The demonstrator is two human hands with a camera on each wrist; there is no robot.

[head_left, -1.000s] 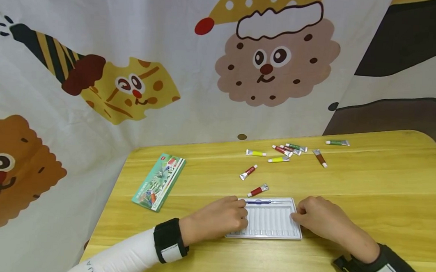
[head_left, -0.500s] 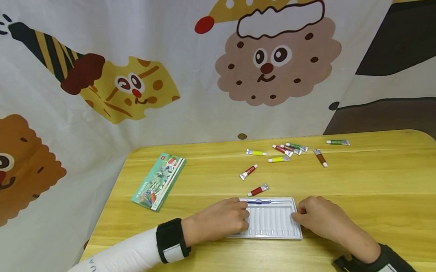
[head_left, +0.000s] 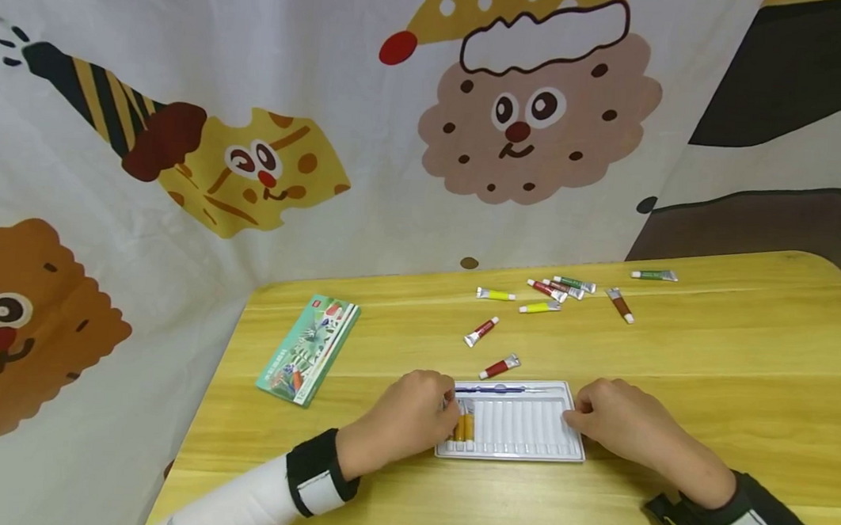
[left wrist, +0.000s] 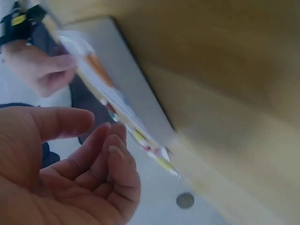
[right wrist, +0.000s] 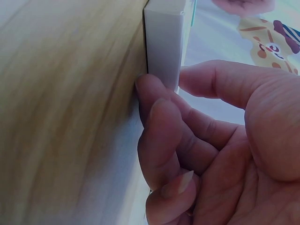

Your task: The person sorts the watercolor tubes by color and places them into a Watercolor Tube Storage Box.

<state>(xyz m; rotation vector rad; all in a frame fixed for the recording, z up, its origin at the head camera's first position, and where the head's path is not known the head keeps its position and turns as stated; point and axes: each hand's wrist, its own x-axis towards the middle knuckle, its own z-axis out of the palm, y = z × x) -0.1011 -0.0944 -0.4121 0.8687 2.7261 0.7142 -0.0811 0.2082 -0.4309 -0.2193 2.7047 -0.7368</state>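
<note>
A white ridged plastic tray (head_left: 526, 427) lies on the table before me. Along its far edge lies a thin paintbrush with a blue handle (head_left: 491, 390). Several orange-yellow paint tubes (head_left: 465, 427) sit in the tray's leftmost slots. My left hand (head_left: 414, 413) hovers at the left end of the tray, partly covering it. In the left wrist view its thumb and loosely bent fingers stand apart with nothing between them. My right hand (head_left: 619, 422) pinches the tray's right edge between thumb and fingers, as the tray's side (right wrist: 165, 44) shows in the right wrist view.
Just behind the tray lies a red paint tube (head_left: 500, 366), with another red one (head_left: 482, 331) beyond. Farther back are yellow (head_left: 540, 307), green (head_left: 654, 275) and brown (head_left: 620, 305) tubes. A green paint box (head_left: 307, 350) lies left; a printed curtain (head_left: 390, 158) hangs behind.
My left hand has drawn back leftward and lifted off the tray's left slots, uncovering the orange-yellow tubes and more of the brush. The right hand keeps its place at the tray's right edge.
</note>
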